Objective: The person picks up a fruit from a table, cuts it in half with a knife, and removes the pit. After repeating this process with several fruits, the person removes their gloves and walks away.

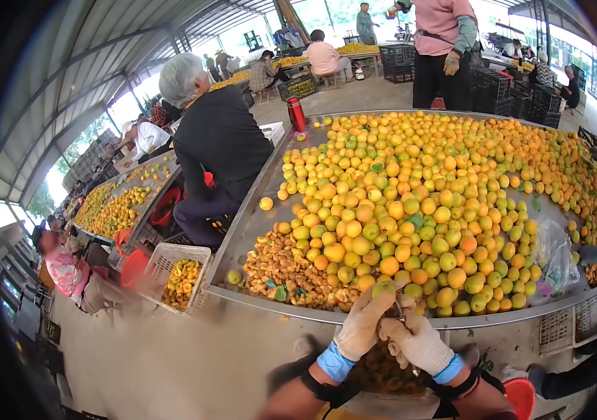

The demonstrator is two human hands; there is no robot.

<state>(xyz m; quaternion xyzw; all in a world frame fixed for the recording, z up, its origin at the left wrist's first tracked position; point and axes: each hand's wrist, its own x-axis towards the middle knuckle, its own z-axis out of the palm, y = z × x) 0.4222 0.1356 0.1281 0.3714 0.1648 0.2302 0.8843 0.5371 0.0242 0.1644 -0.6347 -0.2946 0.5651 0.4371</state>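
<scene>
My left hand (361, 327), in a pale work glove with a blue cuff, is closed around a greenish-yellow apricot (383, 288) at the near edge of the metal table (249, 303). Close beside it, my right hand (423, 344), gloved the same way, is closed on a small metal tool (401, 313). Fingers cover most of this tool, so its exact kind is hidden. Beyond both hands spreads a large heap of yellow and orange apricots (396, 224). Brown apricot stones (291, 269) lie piled at its left. Below my hands is a container of darker fruit pieces (386, 369), partly hidden.
A red flask (296, 114) stands on the table's far left corner. Crumpled clear plastic (555, 255) lies at the right. A white crate (160, 260) with split fruit sits on the floor at left. Seated person (218, 136) at left; standing person (444, 42) behind the table.
</scene>
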